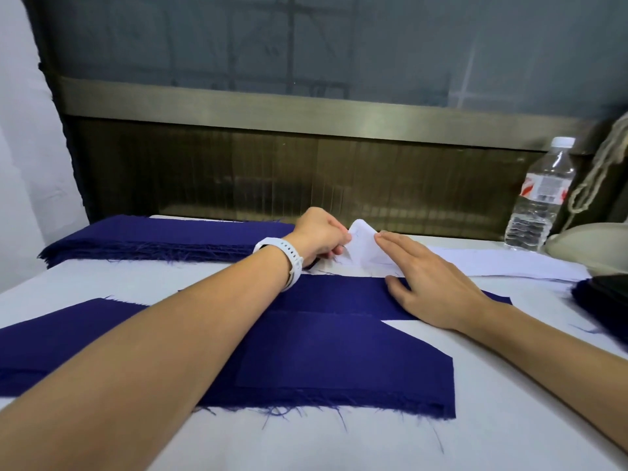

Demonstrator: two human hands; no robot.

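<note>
A navy cut fabric piece (326, 355) with frayed edges lies flat on the white table (306, 447). At its far edge a thin white sheet (363, 246) is lifted into a peak. My left hand (319, 237), with a white watch on the wrist, pinches the raised corner of that white sheet. My right hand (431, 283) lies flat with straight fingers, pressing down on the white sheet and the navy piece beside the peak.
A stack of navy fabric (163, 239) lies at the far left. A plastic water bottle (540, 195) stands at the far right, next to a pale iron (591, 239) and a corded rope. More dark fabric (601, 300) sits at the right edge. A dark panel rises behind the table.
</note>
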